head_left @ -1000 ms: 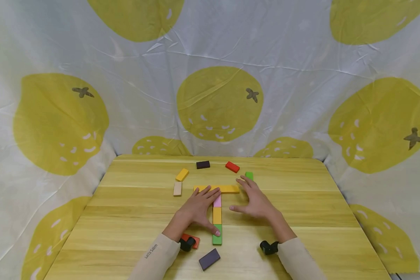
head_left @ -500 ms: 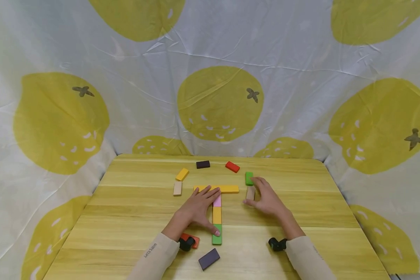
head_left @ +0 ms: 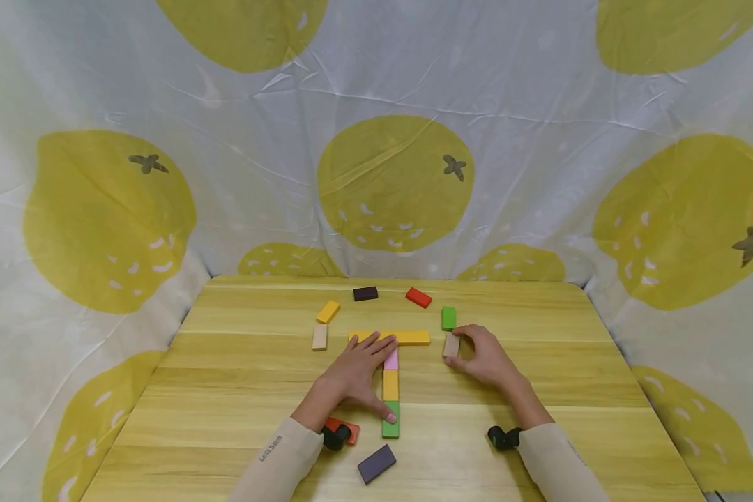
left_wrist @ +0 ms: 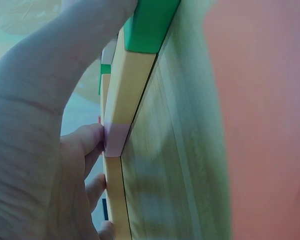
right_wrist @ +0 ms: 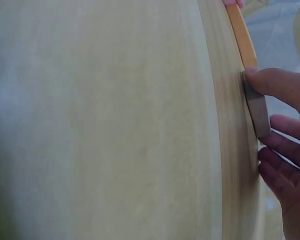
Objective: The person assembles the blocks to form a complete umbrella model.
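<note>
Small rectangular blocks lie in a T on the table. The crossbar is a yellow row point(head_left: 414, 338); the stem runs toward me as a pink block point(head_left: 391, 360), a yellow block point(head_left: 390, 385) and a green block point(head_left: 390, 431). My left hand point(head_left: 356, 371) is spread over the T, its thumb on the stem's green block and its fingertips at the pink block and the crossbar. To the right of the T, my right hand point(head_left: 488, 358) pinches a beige block point(head_left: 452, 345) end to end between thumb and fingers. In the right wrist view the same beige block point(right_wrist: 258, 112) lies flat on the table.
Around the T lie a green block point(head_left: 448, 318), a red block point(head_left: 418, 297), a black block point(head_left: 365, 293), a loose yellow block point(head_left: 328, 312) and another beige block point(head_left: 319, 337). Nearer me are a dark purple block point(head_left: 376, 464) and an orange-red block point(head_left: 353, 433) partly under my left wrist.
My right hand has moved right from beside the crossbar, uncovering the beige block, and its thumb and fingers have closed on that block's ends. My left hand has stayed in place.
</note>
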The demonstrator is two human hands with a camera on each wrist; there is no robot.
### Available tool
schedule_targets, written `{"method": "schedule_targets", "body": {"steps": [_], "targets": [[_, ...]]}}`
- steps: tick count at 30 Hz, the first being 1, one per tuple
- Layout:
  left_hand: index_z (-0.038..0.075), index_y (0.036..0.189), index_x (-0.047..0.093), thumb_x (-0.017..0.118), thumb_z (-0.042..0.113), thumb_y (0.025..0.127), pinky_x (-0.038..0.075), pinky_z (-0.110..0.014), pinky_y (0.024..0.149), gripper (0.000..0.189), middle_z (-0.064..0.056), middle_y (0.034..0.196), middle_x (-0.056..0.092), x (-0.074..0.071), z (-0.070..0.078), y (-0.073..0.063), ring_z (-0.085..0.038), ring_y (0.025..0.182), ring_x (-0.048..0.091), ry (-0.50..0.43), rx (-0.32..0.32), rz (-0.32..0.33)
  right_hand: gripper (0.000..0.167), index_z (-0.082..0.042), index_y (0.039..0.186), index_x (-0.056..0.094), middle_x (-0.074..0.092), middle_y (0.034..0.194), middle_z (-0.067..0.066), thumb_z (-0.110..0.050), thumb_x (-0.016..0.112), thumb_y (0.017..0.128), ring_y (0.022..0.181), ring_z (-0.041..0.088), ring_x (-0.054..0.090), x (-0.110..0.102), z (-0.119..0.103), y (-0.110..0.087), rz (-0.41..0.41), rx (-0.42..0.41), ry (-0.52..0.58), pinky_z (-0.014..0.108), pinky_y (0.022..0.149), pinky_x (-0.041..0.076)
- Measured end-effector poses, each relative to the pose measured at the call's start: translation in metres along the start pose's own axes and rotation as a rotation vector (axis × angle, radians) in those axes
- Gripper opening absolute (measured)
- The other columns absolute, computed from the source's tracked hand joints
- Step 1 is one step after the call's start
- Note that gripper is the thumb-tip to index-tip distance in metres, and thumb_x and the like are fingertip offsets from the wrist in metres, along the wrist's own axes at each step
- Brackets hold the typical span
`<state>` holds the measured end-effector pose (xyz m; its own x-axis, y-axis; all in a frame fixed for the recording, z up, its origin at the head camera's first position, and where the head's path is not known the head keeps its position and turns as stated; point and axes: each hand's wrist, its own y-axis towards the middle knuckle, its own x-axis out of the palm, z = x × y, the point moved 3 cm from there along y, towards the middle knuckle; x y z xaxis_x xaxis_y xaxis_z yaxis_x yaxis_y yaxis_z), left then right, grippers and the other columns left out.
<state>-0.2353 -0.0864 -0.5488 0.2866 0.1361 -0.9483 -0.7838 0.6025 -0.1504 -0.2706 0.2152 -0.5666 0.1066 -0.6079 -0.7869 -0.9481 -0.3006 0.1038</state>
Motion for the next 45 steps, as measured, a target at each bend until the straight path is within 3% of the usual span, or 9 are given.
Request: {"method": "schedule_targets", "body": {"steps": [17, 32, 39, 45], "targets": [[0.024, 0.167, 0.020, 0.075, 0.091, 0.054, 0.010, -0.062, 0.129, 0.143, 0.008, 0.174, 0.015, 0.001, -0.001, 0.001, -0.025, 0.162, 0.008, 0.000, -0.003, 0.000, 0.057, 0.000, 0.132, 0.064, 0.068, 0.126, 0.015, -0.027, 0.084, 0.086, 0.111, 0.030, 0.065, 0.006, -0.004, 0.024, 0.071, -0.032, 0.067, 0.048, 0.096, 0.056], [0.023, 0.167, 0.021, 0.076, 0.091, 0.054, 0.011, -0.062, 0.128, 0.142, 0.007, 0.174, 0.017, 0.000, 0.000, 0.000, -0.025, 0.162, 0.009, -0.008, -0.002, 0.006, 0.060, -0.001, 0.139, 0.061, 0.065, 0.134, 0.018, -0.028, 0.082, 0.089, 0.119, 0.034, 0.064, 0.011, -0.009, 0.045, -0.013, -0.009, 0.086, 0.050, 0.101, 0.054], [0.024, 0.166, 0.021, 0.076, 0.091, 0.053, 0.012, -0.062, 0.128, 0.142, 0.008, 0.173, 0.017, 0.001, 0.000, 0.000, -0.025, 0.162, 0.010, -0.010, -0.005, 0.005, 0.051, 0.001, 0.135, 0.064, 0.064, 0.134, 0.018, -0.024, 0.078, 0.093, 0.119, 0.035, 0.065, 0.011, -0.012, 0.043, -0.003, -0.061, 0.081, 0.050, 0.099, 0.055], [0.024, 0.166, 0.023, 0.076, 0.091, 0.053, 0.011, -0.062, 0.129, 0.142, 0.009, 0.173, 0.017, 0.000, -0.001, 0.001, -0.025, 0.162, 0.010, -0.011, 0.006, 0.015, 0.047, 0.000, 0.134, 0.065, 0.064, 0.135, 0.017, -0.023, 0.077, 0.094, 0.121, 0.034, 0.064, 0.012, -0.010, 0.042, 0.006, -0.051, 0.083, 0.050, 0.101, 0.055]]}}
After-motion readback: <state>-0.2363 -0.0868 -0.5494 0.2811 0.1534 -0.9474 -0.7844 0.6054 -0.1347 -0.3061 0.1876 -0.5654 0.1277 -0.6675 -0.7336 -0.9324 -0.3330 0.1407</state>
